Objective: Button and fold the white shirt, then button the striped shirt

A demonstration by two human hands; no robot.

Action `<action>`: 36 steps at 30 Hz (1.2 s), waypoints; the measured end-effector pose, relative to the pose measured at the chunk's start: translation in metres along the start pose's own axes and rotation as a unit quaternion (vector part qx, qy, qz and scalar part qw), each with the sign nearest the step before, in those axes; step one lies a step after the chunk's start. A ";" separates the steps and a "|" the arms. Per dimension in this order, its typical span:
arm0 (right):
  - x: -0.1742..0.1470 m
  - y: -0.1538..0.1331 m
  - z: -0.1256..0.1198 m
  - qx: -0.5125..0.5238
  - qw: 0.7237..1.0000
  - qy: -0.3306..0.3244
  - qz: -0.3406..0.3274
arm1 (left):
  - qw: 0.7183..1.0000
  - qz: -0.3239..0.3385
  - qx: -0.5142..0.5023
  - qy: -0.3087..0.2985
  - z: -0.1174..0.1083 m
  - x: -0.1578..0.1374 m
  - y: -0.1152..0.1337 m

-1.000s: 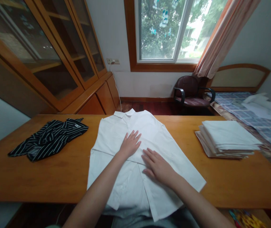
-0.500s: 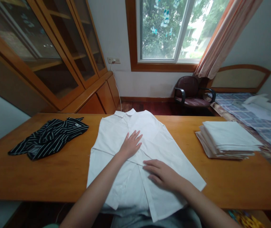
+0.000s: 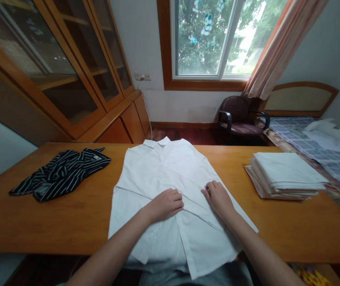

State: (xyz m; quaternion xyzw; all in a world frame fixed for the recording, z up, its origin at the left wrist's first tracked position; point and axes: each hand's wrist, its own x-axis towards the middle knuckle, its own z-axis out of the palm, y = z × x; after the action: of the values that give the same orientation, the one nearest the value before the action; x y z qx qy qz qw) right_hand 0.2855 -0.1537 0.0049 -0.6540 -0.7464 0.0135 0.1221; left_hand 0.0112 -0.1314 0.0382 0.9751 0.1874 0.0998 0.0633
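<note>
A white collared shirt (image 3: pixel 155 167) lies spread on the wooden table, collar at the far side and its hem hanging over the near edge. On the middle of its front rests my left hand (image 3: pixel 166 204), fingers curled down onto the cloth. My right hand (image 3: pixel 219 196) is at the shirt's right side, its thumb and fingers drawn together at the fabric. A long crease runs slantwise across the front between and below the hands. My fingers hide exactly how much cloth each hand pinches.
A black striped garment (image 3: pixel 65 171) lies crumpled at the table's left. On the right sits a stack of folded light cloths (image 3: pixel 289 171). Beyond the table (image 3: pixel 39 222) are a glass-door cabinet (image 3: pixel 77 47), an armchair (image 3: pixel 238 115) and a bed (image 3: pixel 321 135).
My left hand has drawn back toward me from the upper front and curled its fingers. My right hand has moved outward and farther away, fingers now closed. The crease reaches farther right.
</note>
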 end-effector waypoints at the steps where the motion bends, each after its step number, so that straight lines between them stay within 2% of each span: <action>1: 0.001 0.000 0.001 -0.017 1.000 0.001 -0.007 | 1.000 0.004 0.013 -0.003 0.001 0.000 0.001; 9: 0.006 0.004 -0.001 -0.090 0.994 -0.014 -0.056 | 1.000 0.010 0.006 -0.008 -0.011 -0.004 0.009; 13: 0.005 -0.001 -0.006 -0.087 0.995 -0.032 -0.042 | 1.000 0.011 -0.007 -0.028 -0.010 -0.004 0.011; 16: 0.000 -0.004 -0.012 -0.057 0.998 -0.041 -0.009 | 0.999 0.001 -0.052 -0.014 -0.010 -0.004 0.009; 18: -0.003 -0.003 -0.016 -0.022 0.998 -0.063 0.017 | 0.997 -0.019 -0.075 0.016 -0.011 -0.005 0.005; 22: -0.003 0.011 -0.024 0.077 0.983 -0.162 0.034 | 0.992 -0.098 -0.050 0.069 -0.006 -0.006 -0.010; 26: -0.004 0.024 -0.031 0.110 0.971 -0.210 0.026 | 0.986 -0.165 0.006 0.039 0.009 -0.013 -0.029; 32: -0.012 0.028 -0.039 0.065 0.977 -0.205 -0.003 | 0.986 -0.166 0.020 -0.011 0.016 -0.026 -0.044; 36: -0.011 0.026 -0.039 0.062 0.989 -0.119 -0.065 | 0.985 -0.171 0.022 -0.024 0.014 -0.025 -0.047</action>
State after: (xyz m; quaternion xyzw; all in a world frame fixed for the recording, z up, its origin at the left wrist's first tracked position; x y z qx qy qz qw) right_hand 0.3196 -0.1661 0.0364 -0.5891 -0.7943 0.1293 0.0730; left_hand -0.0252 -0.0985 0.0130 0.9319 0.3520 0.0604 0.0629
